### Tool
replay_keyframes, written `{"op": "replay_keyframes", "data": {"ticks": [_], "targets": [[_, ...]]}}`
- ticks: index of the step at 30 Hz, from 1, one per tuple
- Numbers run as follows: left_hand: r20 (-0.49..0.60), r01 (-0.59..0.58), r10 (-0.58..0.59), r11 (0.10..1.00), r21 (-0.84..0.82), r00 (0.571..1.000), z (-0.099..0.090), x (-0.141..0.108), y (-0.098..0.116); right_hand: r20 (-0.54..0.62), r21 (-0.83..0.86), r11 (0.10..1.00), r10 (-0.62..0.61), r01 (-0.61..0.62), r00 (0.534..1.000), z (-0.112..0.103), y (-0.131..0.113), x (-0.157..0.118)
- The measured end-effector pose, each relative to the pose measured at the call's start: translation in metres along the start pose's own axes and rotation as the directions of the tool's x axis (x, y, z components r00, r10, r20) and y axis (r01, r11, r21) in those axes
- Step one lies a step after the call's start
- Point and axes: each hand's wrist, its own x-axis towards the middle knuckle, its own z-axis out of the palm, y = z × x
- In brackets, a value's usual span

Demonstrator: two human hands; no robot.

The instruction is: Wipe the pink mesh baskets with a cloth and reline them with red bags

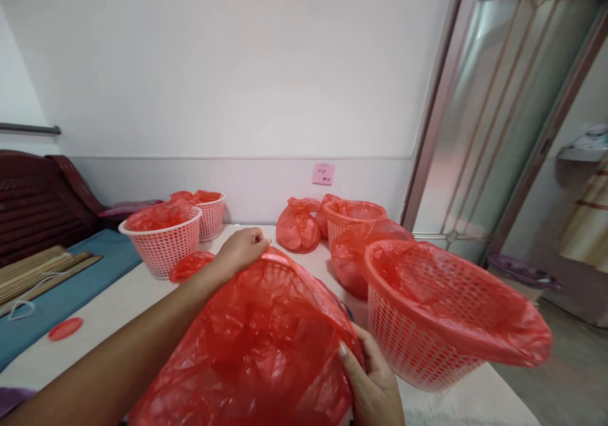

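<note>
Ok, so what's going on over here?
A person holds a red bag wide open, left hand on its far edge, right hand on its right edge. Just to the right stands a basket lined with red plastic. Two baskets on the left also hold red plastic, and a bunched bag sits near the wall.

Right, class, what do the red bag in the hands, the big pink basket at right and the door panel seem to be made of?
Red bag: apparently thin, glossy plastic film, given its crinkles and sheen.
Pink basket: probably satin moulded plastic, given its regular holes.
Door panel: smooth, perhaps frosted glass or plastic, given its cloudy sheen.
</note>
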Motion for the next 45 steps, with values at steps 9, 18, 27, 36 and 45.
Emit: {"op": "replay_keyframes", "data": {"ticks": [9, 18, 27, 36, 45], "targets": [[0.001, 0.001, -0.001, 0.996, -0.093, 1.0, 0.011, 0.017, -0.018, -0.02, -0.135, 0.989, -0.057, 0.054, 0.998, -0.01, -0.011, 0.024], [0.028, 0.027, -0.023, 0.988, -0.149, 0.999, 0.013, 0.017, -0.017, 0.026, -0.132, 0.988, -0.081, 0.084, 0.996, -0.009, -0.016, 0.036], [0.063, 0.064, -0.054, 0.984, -0.165, 0.997, 0.015, 0.02, -0.019, 0.03, -0.028, 0.999, -0.016, 0.017, 0.999, -0.009, -0.019, 0.036], [0.076, 0.082, -0.069, 0.979, -0.189, 0.995, 0.012, 0.018, -0.015, 0.061, -0.121, 0.992, 0.034, -0.026, 0.998, -0.012, -0.01, 0.04], [0.157, 0.082, -0.041, 0.961, -0.264, 0.987, 0.004, 0.014, -0.007, 0.054, -0.032, 0.999, 0.038, -0.036, 0.998, -0.005, -0.014, 0.06]]}}
